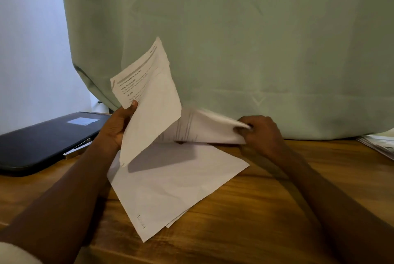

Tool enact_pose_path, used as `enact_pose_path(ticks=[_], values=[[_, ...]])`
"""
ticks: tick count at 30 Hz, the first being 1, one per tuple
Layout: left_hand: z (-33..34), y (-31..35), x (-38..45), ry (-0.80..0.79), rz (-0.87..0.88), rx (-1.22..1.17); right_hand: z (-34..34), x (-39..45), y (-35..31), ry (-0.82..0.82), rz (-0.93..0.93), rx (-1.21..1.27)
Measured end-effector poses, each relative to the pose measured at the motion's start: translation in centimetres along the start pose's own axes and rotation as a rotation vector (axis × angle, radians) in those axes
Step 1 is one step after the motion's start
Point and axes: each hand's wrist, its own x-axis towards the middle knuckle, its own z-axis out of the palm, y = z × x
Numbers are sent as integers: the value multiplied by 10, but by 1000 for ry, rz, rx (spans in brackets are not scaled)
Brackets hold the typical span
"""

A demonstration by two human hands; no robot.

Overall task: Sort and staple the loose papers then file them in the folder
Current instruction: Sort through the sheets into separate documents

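A wooden table (266, 210) with a warm brown grain fills the lower part of my view, and a pale green curtain (234, 40) hangs behind it down to the table's far edge. I see loose white papers at the centre. A few flat sheets (170, 189) lie on the wood, stacked unevenly at an angle, with the edges of lower sheets peeking out at the bottom corner. Above them the left hand (116, 127) holds a printed sheet (147, 102) tilted up off the table, thumb pressed on its front and fingers curled behind; I can read headings on it but not the small text. A second page (202, 129) curves away from it to the right, where the right hand (260, 133) pinches its far corner with curled fingers, just above the tabletop and touching the curtain's hem. Both bare forearms reach in from the bottom of my view. To the left, near the left forearm, a dark folder (42, 140) lies closed and flat with a pale label on its cover and a metal clip at its near edge. At the far right edge another pile of papers (379, 142) is partly out of view
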Motion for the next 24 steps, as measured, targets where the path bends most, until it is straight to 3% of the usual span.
enact_pose_path(ticks=[3,6,8,13,24], values=[[1,3,5,-20,72,-97,-13,6,10,225,172,292],[2,0,7,-60,67,-26,-21,8,10,298,363,709],[11,-4,7,-86,78,47,-20,9,7,303,454,844],[28,-18,6,-98,122,180,-8,7,-2,238,554,944],[32,-20,2,-15,145,202,-4,3,-10,191,515,948]])
